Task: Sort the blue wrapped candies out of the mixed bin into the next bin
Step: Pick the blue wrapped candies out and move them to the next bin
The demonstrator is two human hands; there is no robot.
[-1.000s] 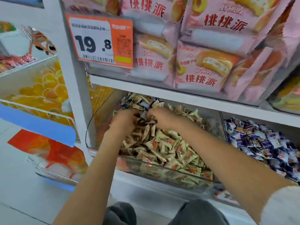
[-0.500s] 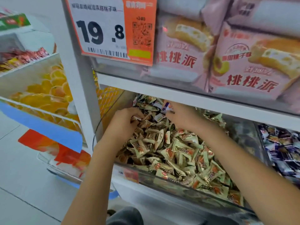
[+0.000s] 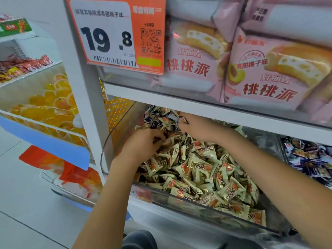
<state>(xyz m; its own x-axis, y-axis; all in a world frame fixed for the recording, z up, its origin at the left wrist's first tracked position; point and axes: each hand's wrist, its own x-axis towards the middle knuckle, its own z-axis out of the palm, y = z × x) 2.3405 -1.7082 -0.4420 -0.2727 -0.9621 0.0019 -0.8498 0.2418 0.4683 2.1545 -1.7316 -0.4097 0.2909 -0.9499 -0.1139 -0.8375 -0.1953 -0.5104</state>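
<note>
Nearest, the person's two bare forearms reach up and forward from the bottom of the view into a clear mixed bin (image 3: 179, 198) on the lower shelf. The bin is heaped with cream-and-orange wrapped candies (image 3: 206, 169) across its front and middle.

The left hand (image 3: 143, 142) lies on the heap toward the left wall, knuckles up, fingers curled down into the wrappers. A pale wrapper sits at its fingertips; whether it is pinched cannot be told.

The right hand (image 3: 195, 125) is farther in, under the edge of the shelf above, fingers bent. A small wrapper shows at its fingertips, but the hold cannot be confirmed.

The blue wrapped candies (image 3: 158, 121) lie in a cluster at the rear left of the mixed bin, between and just beyond the two hands, touching the cream pieces around them.

To the right, past a clear divider, the next bin (image 3: 280, 150) holds a heap of dark blue wrapped pieces.

Above, the upper shelf carries pink snack-cake packs (image 3: 260, 74), and an orange price tag (image 3: 116, 33) reading 19.8 hangs at its front left.

Far left, a separate rack holds yellow jelly cups (image 3: 52, 105).
</note>
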